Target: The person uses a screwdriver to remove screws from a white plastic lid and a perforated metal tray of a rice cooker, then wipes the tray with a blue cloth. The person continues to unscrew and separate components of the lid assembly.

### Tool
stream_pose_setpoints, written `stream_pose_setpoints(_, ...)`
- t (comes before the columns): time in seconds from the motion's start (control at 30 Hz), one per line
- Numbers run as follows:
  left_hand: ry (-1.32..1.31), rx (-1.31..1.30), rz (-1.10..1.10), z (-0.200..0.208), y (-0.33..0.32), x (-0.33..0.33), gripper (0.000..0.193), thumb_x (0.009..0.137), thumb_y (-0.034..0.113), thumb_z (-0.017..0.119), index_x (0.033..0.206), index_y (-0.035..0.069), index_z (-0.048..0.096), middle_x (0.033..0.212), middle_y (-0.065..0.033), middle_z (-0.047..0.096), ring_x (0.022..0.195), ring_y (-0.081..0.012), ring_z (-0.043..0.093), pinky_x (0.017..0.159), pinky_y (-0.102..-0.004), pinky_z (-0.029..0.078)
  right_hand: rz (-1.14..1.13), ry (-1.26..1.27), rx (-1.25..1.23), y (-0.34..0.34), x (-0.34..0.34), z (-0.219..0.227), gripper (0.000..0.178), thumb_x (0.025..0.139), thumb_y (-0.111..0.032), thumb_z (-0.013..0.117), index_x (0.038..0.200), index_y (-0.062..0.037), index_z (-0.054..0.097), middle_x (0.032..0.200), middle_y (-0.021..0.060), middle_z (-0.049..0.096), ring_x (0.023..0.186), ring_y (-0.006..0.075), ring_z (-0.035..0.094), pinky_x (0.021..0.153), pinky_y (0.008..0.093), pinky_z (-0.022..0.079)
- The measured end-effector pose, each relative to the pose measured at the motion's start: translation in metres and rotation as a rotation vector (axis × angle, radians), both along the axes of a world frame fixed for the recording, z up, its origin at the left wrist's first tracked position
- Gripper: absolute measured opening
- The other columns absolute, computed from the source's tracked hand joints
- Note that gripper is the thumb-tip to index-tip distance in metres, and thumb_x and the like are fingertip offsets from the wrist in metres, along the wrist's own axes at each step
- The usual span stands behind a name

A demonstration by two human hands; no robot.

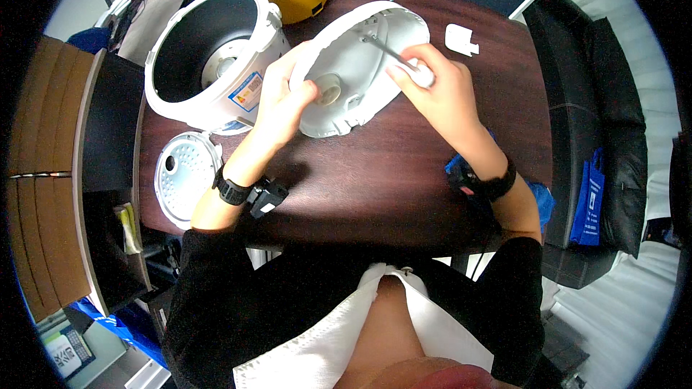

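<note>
A label point(246, 91) with a blue border, an orange patch and a dark block of print faces out from the side of the white cooker body point(205, 97). White print also shows on a blue bag point(590, 198) at the right, and on a pale box point(66, 351) at the lower left.

The table point(360, 187) is dark reddish-brown with a faint wood grain. At its far edge sits a yellow pot point(299, 3) with a dark lid; at its left lies a round perforated plate point(184, 180), and toward the far right 1 small white piece point(460, 40). A black sofa point(620, 101) stands to the right, brown panels point(43, 137) to the left.

The oval white shell point(353, 65) is held up over the far half of the table, just beside the cooker body. Its hollow side faces the person, and its long axis slants from lower left to upper right. The left hand point(283, 94) is clamped on its left rim, thumb inside. The right hand point(445, 90) is closed around the white handle of a screwdriver point(393, 54), whose shaft points up-left into the shell; whether the tip sits in a screw cannot be told.
</note>
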State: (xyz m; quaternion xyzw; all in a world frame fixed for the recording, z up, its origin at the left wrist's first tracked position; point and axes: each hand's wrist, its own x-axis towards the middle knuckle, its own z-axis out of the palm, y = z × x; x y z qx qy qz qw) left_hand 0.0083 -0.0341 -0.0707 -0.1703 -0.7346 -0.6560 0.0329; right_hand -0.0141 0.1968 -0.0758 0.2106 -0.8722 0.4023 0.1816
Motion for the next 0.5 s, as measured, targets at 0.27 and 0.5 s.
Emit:
stream_pose_setpoints(0.27,0.059,-0.020,-0.019,0.001,0.001,-0.001,0.051,0.068,0.012,0.049,0.115,-0.005,0.054,0.100,-0.0078,0.061,0.092,-0.0142,0.056,0.082,-0.0262,0.045,0.002,0.357,0.053,-0.020,-0.026,-0.001,0.020,0.072,-0.025,0.073,0.083,-0.0138,0.060,0.063,0.0061,0.063,0.056,0.0236,0.064,0.049,0.0341,0.048)
stream_pose_setpoints(0.5,0.032,-0.003,-0.031,-0.001,0.001,-0.001,0.052,0.068,0.012,0.049,0.116,-0.006,0.053,0.101,-0.0089,0.061,0.094,-0.0154,0.056,0.084,-0.0271,0.044,0.009,0.338,0.096,-0.020,-0.024,0.000,0.020,0.070,-0.019,0.073,0.083,-0.0119,0.059,0.067,0.0060,0.064,0.059,0.0241,0.064,0.052,0.0345,0.050)
